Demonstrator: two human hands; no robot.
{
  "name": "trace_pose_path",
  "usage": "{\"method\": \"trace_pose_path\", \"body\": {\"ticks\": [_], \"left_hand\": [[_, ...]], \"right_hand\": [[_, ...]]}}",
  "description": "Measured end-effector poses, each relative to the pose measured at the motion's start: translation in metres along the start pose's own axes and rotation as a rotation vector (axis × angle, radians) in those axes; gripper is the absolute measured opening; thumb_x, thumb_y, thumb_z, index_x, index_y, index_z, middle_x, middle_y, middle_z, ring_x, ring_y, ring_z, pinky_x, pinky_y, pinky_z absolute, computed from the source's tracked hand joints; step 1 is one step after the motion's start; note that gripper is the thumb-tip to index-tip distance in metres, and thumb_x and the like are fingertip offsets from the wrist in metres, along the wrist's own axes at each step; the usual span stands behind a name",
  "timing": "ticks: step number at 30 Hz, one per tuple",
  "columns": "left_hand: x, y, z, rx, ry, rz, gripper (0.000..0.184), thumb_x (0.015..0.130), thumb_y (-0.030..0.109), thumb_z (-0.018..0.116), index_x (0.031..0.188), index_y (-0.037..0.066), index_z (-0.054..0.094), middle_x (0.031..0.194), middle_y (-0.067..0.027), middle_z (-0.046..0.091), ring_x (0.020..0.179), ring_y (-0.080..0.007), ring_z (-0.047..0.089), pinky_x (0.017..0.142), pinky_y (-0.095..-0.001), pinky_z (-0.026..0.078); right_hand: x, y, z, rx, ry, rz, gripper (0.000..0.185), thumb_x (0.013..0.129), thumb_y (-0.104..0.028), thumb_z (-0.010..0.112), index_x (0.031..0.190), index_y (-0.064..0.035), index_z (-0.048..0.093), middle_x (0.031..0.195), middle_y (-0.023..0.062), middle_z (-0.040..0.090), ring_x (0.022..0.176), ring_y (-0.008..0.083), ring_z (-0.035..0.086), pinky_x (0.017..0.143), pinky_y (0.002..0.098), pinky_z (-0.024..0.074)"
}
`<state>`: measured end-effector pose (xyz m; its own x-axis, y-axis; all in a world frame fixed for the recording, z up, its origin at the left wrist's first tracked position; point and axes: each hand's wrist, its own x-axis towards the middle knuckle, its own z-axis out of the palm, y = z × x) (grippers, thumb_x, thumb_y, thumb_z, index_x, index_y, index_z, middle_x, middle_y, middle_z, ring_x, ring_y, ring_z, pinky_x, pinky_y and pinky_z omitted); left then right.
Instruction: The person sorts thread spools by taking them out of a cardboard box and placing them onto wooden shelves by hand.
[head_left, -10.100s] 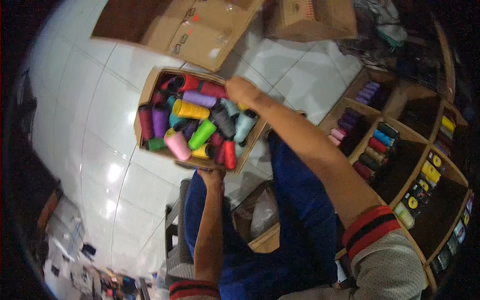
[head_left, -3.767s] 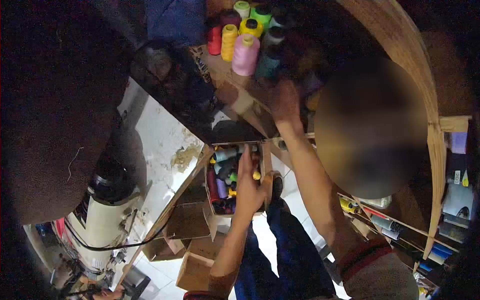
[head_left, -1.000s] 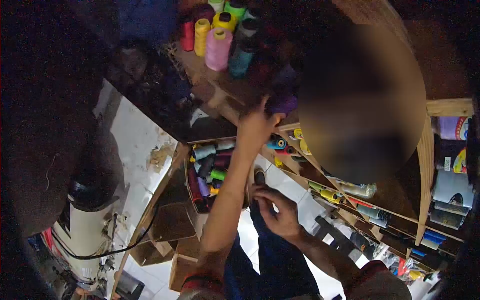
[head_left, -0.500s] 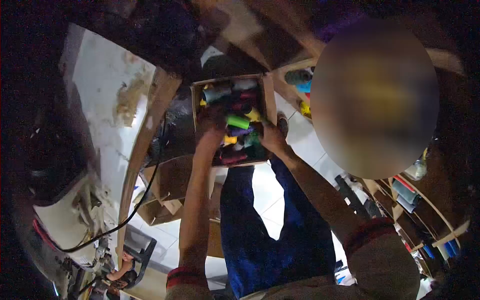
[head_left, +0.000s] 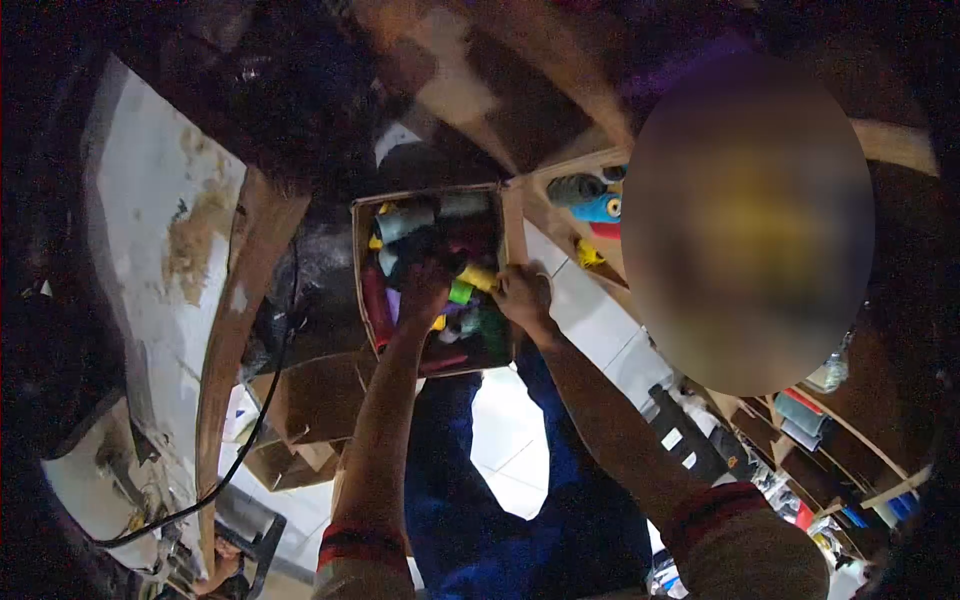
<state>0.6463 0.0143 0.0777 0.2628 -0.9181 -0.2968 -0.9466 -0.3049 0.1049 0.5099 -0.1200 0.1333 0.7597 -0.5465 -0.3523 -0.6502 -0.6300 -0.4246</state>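
A cardboard box [head_left: 508, 225] full of thread spools lies below me. My right hand [head_left: 524, 296] is at the box's right side, its fingers closed on the end of a yellow spool [head_left: 478, 277]. Over the left half of the box, my left hand [head_left: 428, 285] reaches down among the spools, and its fingers are dark and blurred. A bright green spool [head_left: 460, 292] lies between the hands. Grey spools [head_left: 405, 222] fill the top of the box, and a dark red one [head_left: 377, 305] lies along its left wall.
A white worn tabletop [head_left: 165, 230] with a wooden edge stands at the left, above a black cable [head_left: 245, 445]. Wooden shelves at the right hold a blue spool [head_left: 597, 208] and others. Open cardboard boxes [head_left: 315, 400] are below left. Another person's hand [head_left: 222, 570] shows at lower left.
Both hands have come down from the upper shelf with its standing spools to the box. Since the last frame, my right hand has taken hold of a yellow spool, and the view has shifted.
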Motion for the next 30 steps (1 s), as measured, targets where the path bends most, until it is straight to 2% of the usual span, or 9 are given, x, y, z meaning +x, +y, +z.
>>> {"method": "trace_pose_path", "body": {"ticks": [1,4,9,12,14,19,21,25,30], "left_hand": [[0.007,0.005,-0.078,-0.891,0.231,-0.284,0.027,0.078,0.015,0.053,0.102,0.006,0.061,0.099,-0.012,0.06,0.101,-0.0247,0.052,0.083,-0.0413,0.041],[-0.01,0.006,-0.05,-0.113,0.062,-0.15,0.024,0.083,0.014,0.05,0.103,0.005,0.06,0.104,-0.0143,0.059,0.107,-0.0294,0.05,0.088,-0.0417,0.04],[-0.066,0.001,-0.093,-0.769,-0.216,-0.396,0.033,0.081,0.017,0.059,0.11,0.002,0.055,0.109,-0.0171,0.057,0.104,-0.0327,0.053,0.088,-0.04,0.042],[-0.064,0.018,-0.2,-0.974,0.186,-0.401,0.042,0.077,0.017,0.066,0.113,0.0,0.053,0.11,-0.0194,0.056,0.1,-0.035,0.055,0.085,-0.0386,0.044],[-0.052,0.025,-0.258,-1.045,0.488,-0.334,0.044,0.074,0.015,0.068,0.112,-0.002,0.054,0.109,-0.0205,0.055,0.099,-0.0363,0.056,0.085,-0.0377,0.044],[0.017,0.009,-0.37,-1.181,0.877,-0.21,0.043,0.071,0.008,0.067,0.11,-0.002,0.055,0.113,-0.0221,0.052,0.106,-0.0367,0.05,0.091,-0.0383,0.04],[0.041,0.003,-0.396,-0.964,0.764,-0.219,0.047,0.07,0.008,0.067,0.114,0.0,0.053,0.114,-0.023,0.051,0.108,-0.0386,0.049,0.091,-0.0401,0.04],[0.084,0.015,-0.402,-0.82,1.095,-0.043,0.052,0.071,0.014,0.069,0.118,0.003,0.05,0.105,-0.0214,0.056,0.094,-0.0405,0.054,0.081,-0.0453,0.043],[0.099,0.015,-0.379,-0.927,0.999,-0.101,0.046,0.075,0.016,0.067,0.117,0.008,0.051,0.084,-0.0215,0.06,0.076,-0.0416,0.057,0.069,-0.0481,0.045]], "right_hand": [[-0.001,0.008,0.005,0.046,0.029,-0.045,0.033,0.074,-0.024,0.063,0.103,-0.0096,0.056,0.095,0.0117,0.061,0.084,0.0343,0.059,0.08,0.045,0.0433],[0.007,-0.008,-0.012,0.01,-0.131,0.024,0.045,0.074,-0.025,0.064,0.115,-0.0092,0.052,0.101,0.0139,0.061,0.095,0.0361,0.057,0.088,0.0437,0.0413],[0.021,0.009,0.069,0.881,0.101,-0.053,0.048,0.073,-0.025,0.064,0.119,-0.0129,0.052,0.101,0.0147,0.061,0.096,0.0369,0.056,0.087,0.0406,0.0437],[0.016,0.019,0.082,0.802,-0.085,0.169,0.045,0.079,-0.037,0.061,0.109,-0.0044,0.056,0.093,0.0093,0.061,0.084,0.0258,0.06,0.074,0.0364,0.0495],[0.016,0.028,0.082,0.1,-0.13,-0.182,0.051,0.074,-0.041,0.066,0.108,-0.0043,0.056,0.089,0.0116,0.062,0.081,0.0285,0.061,0.072,0.0378,0.0502],[-0.024,-0.023,-0.039,0.358,-0.226,0.041,0.048,0.076,-0.031,0.067,0.106,0.0055,0.054,0.088,0.0168,0.063,0.087,0.0219,0.061,0.078,0.0347,0.0481],[-0.038,0.01,0.005,0.927,-0.183,0.315,0.054,0.077,-0.033,0.067,0.111,0.0061,0.05,0.092,0.0182,0.061,0.09,0.0201,0.059,0.08,0.0342,0.0471],[-0.043,0.011,-0.055,0.36,-0.327,0.145,0.073,0.079,-0.044,0.062,0.123,0.0066,0.034,0.103,0.0237,0.055,0.095,0.0279,0.058,0.081,0.0367,0.0462],[-0.049,-0.013,-0.104,0.355,-0.187,0.077,0.039,0.085,-0.039,0.056,0.085,0.0003,0.057,0.074,0.0151,0.054,0.071,0.0302,0.055,0.062,0.0415,0.0435]]}}
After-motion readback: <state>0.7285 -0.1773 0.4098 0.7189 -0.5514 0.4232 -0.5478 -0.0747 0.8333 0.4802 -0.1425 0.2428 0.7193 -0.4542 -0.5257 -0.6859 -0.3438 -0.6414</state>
